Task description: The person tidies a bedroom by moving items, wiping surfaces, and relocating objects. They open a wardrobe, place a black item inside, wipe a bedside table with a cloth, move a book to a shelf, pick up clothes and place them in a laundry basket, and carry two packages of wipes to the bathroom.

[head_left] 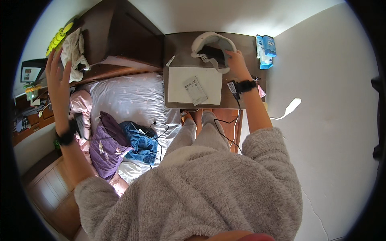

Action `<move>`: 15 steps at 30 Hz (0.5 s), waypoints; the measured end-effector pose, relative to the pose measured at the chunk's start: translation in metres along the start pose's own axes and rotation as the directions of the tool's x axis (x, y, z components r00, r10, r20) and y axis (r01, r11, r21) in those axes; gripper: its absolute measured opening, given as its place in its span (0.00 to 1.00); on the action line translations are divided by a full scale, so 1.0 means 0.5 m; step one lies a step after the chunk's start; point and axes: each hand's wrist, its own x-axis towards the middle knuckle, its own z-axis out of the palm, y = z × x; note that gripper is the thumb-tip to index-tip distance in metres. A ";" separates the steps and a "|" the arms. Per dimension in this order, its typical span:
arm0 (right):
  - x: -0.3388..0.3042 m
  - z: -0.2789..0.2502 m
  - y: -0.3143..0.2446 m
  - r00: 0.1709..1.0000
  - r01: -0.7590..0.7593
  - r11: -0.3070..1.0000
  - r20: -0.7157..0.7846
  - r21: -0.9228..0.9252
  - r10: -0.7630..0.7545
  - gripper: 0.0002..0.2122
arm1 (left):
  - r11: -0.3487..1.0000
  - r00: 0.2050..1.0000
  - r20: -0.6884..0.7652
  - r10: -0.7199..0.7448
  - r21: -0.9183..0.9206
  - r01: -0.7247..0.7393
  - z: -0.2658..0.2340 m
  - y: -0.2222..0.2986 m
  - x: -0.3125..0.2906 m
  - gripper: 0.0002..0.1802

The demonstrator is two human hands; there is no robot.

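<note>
My right hand grips the right side of a white, curved, band-like device with a pale strap, over the far part of a brown desk. The device's exact kind I cannot make out; something dark shows inside its curve. My left hand is raised at the far left, fingers spread and holding nothing, beside a light cloth draped on the dark cabinet. On the desk, nearer to me, a small pale packet rests on a white sheet.
Blue-and-white packs stand at the desk's right end. A white lamp juts out at the right. On the bed lie a purple garment and blue denim. Cables hang from my wrist straps.
</note>
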 end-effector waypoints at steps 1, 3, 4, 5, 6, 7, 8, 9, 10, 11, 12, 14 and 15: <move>0.030 0.019 0.001 0.999 -0.023 1.000 0.023 -0.017 0.024 0.19 | 0.988 0.998 -0.068 0.001 -0.155 -0.011 0.004 0.052 -0.041 0.24; 0.080 0.064 -0.004 0.997 -0.069 0.993 0.020 -0.092 0.071 0.15 | 0.924 0.999 -0.042 -0.005 -0.382 -0.012 0.051 0.154 -0.118 0.19; 0.106 0.088 -0.006 0.989 -0.133 0.984 0.049 -0.120 0.140 0.13 | 0.940 0.991 0.017 0.130 -0.319 -0.117 0.081 0.196 -0.141 0.18; 0.130 0.113 -0.008 0.983 -0.166 0.977 0.058 -0.134 0.175 0.10 | 0.946 0.969 0.105 0.223 -0.263 -0.190 0.114 0.231 -0.158 0.16; 0.149 0.131 -0.004 0.980 -0.172 0.974 0.078 -0.146 0.185 0.10 | 0.919 0.959 0.167 0.228 -0.361 -0.155 0.147 0.263 -0.173 0.17; 0.165 0.149 0.001 0.973 -0.190 0.965 0.098 -0.182 0.210 0.10 | 0.891 0.944 0.268 0.191 -0.451 -0.052 0.178 0.290 -0.186 0.17; 0.176 0.165 0.009 0.962 -0.226 0.952 0.107 -0.206 0.252 0.10 | 0.854 0.933 0.320 0.163 -0.519 0.029 0.206 0.311 -0.194 0.17; 0.185 0.178 0.019 0.949 -0.262 0.937 0.115 -0.231 0.293 0.10 | 0.806 0.902 0.409 0.139 -0.575 0.137 0.229 0.327 -0.198 0.17; 0.190 0.191 0.029 0.934 -0.296 0.920 0.123 -0.255 0.335 0.10 | 0.782 0.899 0.410 0.152 -0.606 0.144 0.247 0.337 -0.200 0.17; 0.194 0.201 0.041 0.936 -0.299 0.925 0.115 -0.234 0.332 0.10 | 0.773 0.897 0.431 0.098 -0.601 0.204 0.261 0.342 -0.198 0.17; 0.197 0.211 0.051 0.938 -0.301 0.929 0.107 -0.213 0.329 0.10 | 0.753 0.891 0.448 0.078 -0.612 0.242 0.272 0.344 -0.197 0.16; 0.197 0.221 0.074 0.955 -0.269 0.950 0.079 -0.160 0.284 0.11 | 0.718 0.874 0.485 0.026 -0.618 0.321 0.288 0.341 -0.195 0.16; 0.194 0.222 0.088 0.968 -0.234 0.964 0.057 -0.129 0.243 0.12 | 0.727 0.874 0.487 0.012 -0.604 0.327 0.295 0.338 -0.195 0.15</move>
